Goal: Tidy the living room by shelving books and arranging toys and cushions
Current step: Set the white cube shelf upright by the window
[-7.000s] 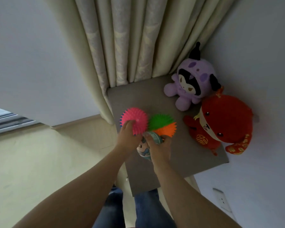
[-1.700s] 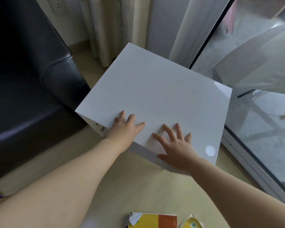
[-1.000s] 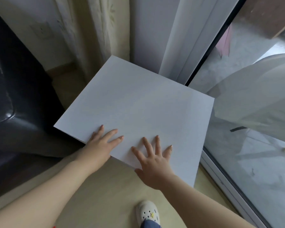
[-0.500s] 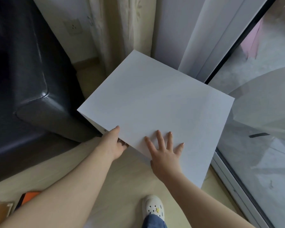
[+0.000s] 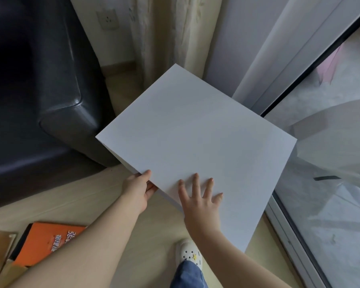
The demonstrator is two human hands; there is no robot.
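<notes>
Orange book (image 5: 40, 244) flat on floor at lower left, cover up; white Chinese characters on cover, half hidden by my forearm, not fully readable; book well apart from both hands; black spine edge on its left; long axis unclear. Left hand (image 5: 136, 191) grips near edge of white table (image 5: 195, 132), thumb on top; right hand (image 5: 202, 202) flat on tabletop, fingers spread.

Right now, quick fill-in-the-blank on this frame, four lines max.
1. The right hand lies flat on the side table, whose top is coloured ____.
2. The left hand grips that table's near edge, thumb on ____.
3. The book on the floor has an ____ cover.
4. The black leather sofa stands on the table's ____ side.

Missing words: white; top; orange; left.
</notes>
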